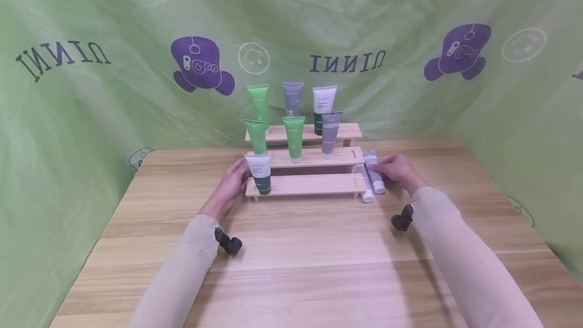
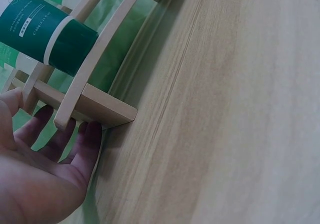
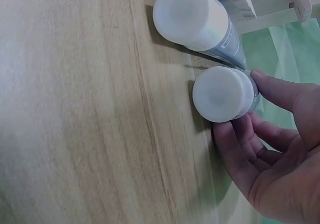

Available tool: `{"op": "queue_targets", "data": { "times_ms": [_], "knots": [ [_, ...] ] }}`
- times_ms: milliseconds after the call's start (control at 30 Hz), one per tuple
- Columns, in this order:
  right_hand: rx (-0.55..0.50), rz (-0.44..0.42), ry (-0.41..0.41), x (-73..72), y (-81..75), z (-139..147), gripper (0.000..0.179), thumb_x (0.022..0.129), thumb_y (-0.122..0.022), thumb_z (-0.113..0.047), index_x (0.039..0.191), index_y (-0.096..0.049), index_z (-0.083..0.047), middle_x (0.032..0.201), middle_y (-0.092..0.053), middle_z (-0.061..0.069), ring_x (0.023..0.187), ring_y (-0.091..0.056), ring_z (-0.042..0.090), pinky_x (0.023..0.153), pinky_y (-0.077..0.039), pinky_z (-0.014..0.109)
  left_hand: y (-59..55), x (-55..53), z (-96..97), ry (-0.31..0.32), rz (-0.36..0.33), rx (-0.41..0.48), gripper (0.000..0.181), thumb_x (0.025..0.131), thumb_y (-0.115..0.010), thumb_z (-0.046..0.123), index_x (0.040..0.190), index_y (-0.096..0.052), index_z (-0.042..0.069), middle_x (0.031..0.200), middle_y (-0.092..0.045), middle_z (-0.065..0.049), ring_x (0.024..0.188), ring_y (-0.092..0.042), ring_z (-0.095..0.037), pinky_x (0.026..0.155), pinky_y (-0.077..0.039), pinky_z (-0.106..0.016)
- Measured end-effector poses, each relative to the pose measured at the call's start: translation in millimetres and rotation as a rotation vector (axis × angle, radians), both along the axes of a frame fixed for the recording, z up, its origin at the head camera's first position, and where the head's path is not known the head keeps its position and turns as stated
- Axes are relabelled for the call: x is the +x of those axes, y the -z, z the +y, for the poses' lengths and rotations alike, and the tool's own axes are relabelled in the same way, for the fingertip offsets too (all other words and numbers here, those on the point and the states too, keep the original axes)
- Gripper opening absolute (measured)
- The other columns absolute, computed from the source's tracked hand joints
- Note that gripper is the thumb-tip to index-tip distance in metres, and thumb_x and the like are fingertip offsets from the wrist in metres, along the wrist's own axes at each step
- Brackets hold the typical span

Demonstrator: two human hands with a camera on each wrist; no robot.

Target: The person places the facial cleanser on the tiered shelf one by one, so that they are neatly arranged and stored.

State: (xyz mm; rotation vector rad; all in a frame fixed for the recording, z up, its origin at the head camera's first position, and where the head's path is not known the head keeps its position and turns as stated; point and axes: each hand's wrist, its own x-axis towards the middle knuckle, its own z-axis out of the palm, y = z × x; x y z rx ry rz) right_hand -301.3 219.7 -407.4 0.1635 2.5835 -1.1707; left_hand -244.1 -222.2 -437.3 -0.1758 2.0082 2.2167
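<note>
In the head view, my left hand [image 1: 233, 180] is at the left end of a three-step wooden display rack [image 1: 314, 184]. Its loosely bent fingers [image 2: 86, 146] touch the rack's side in the left wrist view. A white and dark green squeeze tube [image 1: 260, 173] stands cap-down on the lowest step, close to this hand. My right hand [image 1: 401, 171] pinches a grey squeeze tube [image 1: 375, 172] with a white cap [image 3: 220, 94] between thumb and fingers; the tube lies on the table. Beside it, partly hidden by the rack, lies another grey tube [image 1: 366, 186].
On the middle step stand green tubes [image 1: 295, 138] and a grey tube [image 1: 330, 135]. The top step bears a green tube [image 1: 259, 100], a grey one [image 1: 293, 99] and a white and green one [image 1: 323, 100]. A green printed curtain [image 1: 291, 14] hangs behind the wooden table [image 1: 300, 267].
</note>
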Motion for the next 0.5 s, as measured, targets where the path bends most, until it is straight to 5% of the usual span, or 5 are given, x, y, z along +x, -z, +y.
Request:
{"op": "queue_targets", "data": {
  "times_ms": [500],
  "knots": [
    [-0.097,0.146,0.092,15.6,-7.9,10.4,0.057,0.102,-0.061,-0.024,0.139,-0.044,0.015,0.129,-0.054,0.033,0.106,-0.059,0.034,0.092,-0.055,0.04,2.0,-0.4,-0.8,0.0,0.004,0.013,0.055,0.109,-0.042,0.03,0.159,-0.027,0.012,0.155,-0.04,-0.016,0.142,-0.04,-0.029,0.115,-0.037,-0.043]
  ]
}}
